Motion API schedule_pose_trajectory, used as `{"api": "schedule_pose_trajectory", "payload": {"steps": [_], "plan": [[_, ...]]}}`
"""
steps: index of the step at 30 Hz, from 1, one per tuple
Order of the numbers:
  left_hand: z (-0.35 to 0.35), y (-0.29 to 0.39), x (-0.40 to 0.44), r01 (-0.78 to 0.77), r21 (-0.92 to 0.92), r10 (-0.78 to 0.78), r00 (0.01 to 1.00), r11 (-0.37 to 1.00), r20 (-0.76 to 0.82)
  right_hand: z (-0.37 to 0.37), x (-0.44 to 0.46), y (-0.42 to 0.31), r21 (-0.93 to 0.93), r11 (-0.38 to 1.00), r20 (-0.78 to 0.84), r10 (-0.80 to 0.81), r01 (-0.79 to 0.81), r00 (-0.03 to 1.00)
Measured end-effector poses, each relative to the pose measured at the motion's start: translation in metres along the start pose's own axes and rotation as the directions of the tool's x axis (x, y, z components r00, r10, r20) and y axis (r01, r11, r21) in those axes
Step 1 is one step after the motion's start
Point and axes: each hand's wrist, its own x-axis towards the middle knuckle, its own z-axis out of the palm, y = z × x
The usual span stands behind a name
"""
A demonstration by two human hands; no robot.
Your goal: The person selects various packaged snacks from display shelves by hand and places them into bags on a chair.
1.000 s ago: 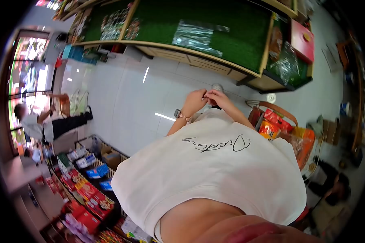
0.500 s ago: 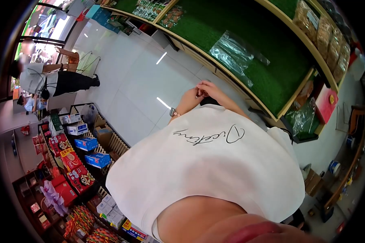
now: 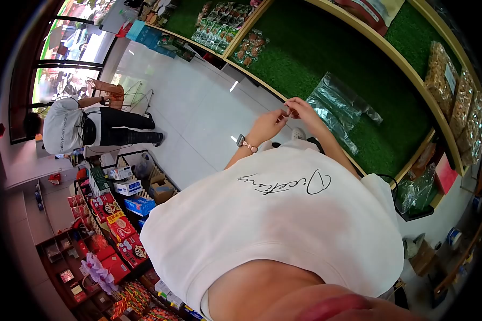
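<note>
In front of my white shirt my hands meet close to the edge of the green-lined display shelf (image 3: pixel 305 53). My left hand (image 3: pixel 269 127), with a watch and a bracelet at the wrist, has its fingers curled and the tips drawn together. Opposite it, my right hand (image 3: pixel 303 112) is also bent in, thumb and fingers pinched near the left fingertips. Anything between them is too small to make out. Just right of my right hand, clear plastic bags (image 3: pixel 340 107) lie flat on the green lining.
Packaged snacks (image 3: pixel 249 48) lie farther along the shelf, and bags of dried goods (image 3: pixel 450 80) stand on the upper tier at right. To the left is a rack with red boxes (image 3: pixel 120 227). A person (image 3: pixel 85 125) stands near the window beyond the tiled floor.
My hands have moved forward from close against my body, and the fingers have come slightly apart. The view has shifted, so the shelf and rack sit lower and farther right.
</note>
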Motion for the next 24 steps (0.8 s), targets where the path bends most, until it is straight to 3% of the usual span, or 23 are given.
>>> {"api": "schedule_pose_trajectory", "payload": {"steps": [7, 11, 15, 20, 23, 24], "plan": [[0.006, -0.043, 0.014, 0.063, -0.096, -0.048, 0.987, 0.993, 0.156, -0.009, 0.039, 0.010, -0.037, 0.983, -0.049, 0.176, -0.178, 0.983], [-0.009, -0.069, 0.042, 0.128, -0.066, -0.110, 0.967, 0.990, 0.229, -0.009, 0.072, 0.020, -0.070, 0.967, -0.047, 0.244, -0.247, 0.969], [-0.033, -0.102, 0.085, 0.069, 0.040, -0.075, 0.975, 0.997, 0.207, -0.013, 0.125, 0.037, -0.053, 0.969, -0.084, 0.238, -0.243, 0.968], [-0.073, -0.148, 0.162, -0.017, -0.097, 0.031, 0.988, 0.995, 0.152, -0.027, 0.213, 0.076, -0.071, 0.959, -0.320, 0.240, -0.276, 0.917], [-0.092, -0.180, 0.219, 0.126, -0.292, -0.060, 0.972, 0.948, 0.226, -0.039, 0.266, 0.102, -0.254, 0.917, -0.411, 0.185, -0.307, 0.893], [-0.089, -0.202, 0.240, 0.097, -0.350, -0.039, 0.985, 0.932, 0.170, -0.039, 0.283, 0.103, -0.391, 0.858, -0.435, 0.145, -0.332, 0.889]]}}
